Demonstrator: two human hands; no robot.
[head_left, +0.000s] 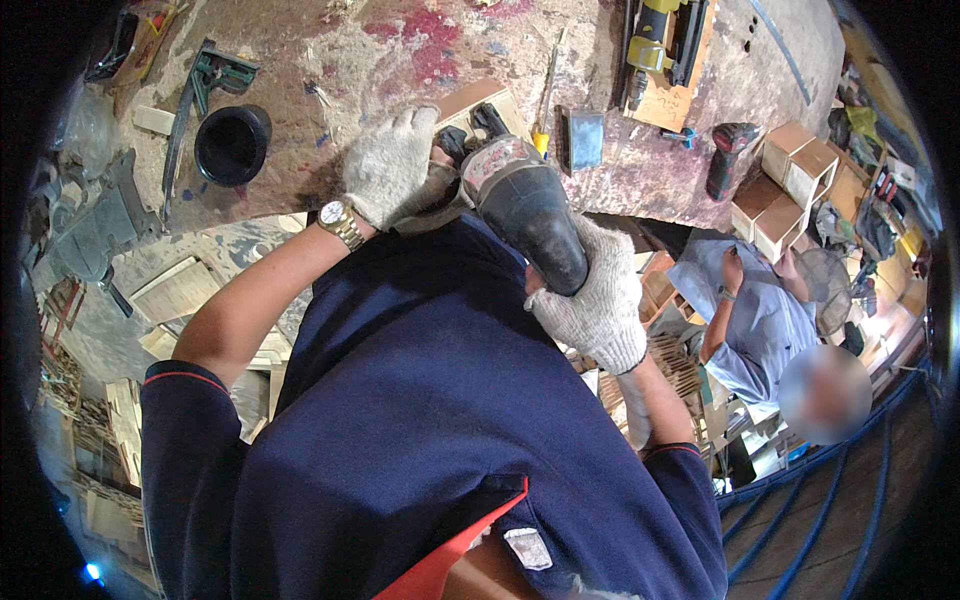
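Observation:
A bulky power tool [530, 205] with a rounded black motor housing lies aslant in front of my chest, at the near edge of the bench. Its exact kind is not plain, since the working end is largely hidden. My right hand [605, 300], in a white knitted glove, wraps round the rear of the housing. At the tool's front, my left hand [390, 165], gloved too, closes on a dark part; some of its fingers are out of sight. Just beyond the tool's front end lies a pale wooden piece [475, 98] on the bench.
On the paint-stained bench [330, 60] are a black bowl [232, 145], a green-handled tool [222, 75], a screwdriver [543, 135], a blue-grey block [582, 140], a yellow-black tool [650, 45] and a cordless drill [730, 160]. Wooden boxes [785, 190] stand right. Another person [765, 320] works nearby.

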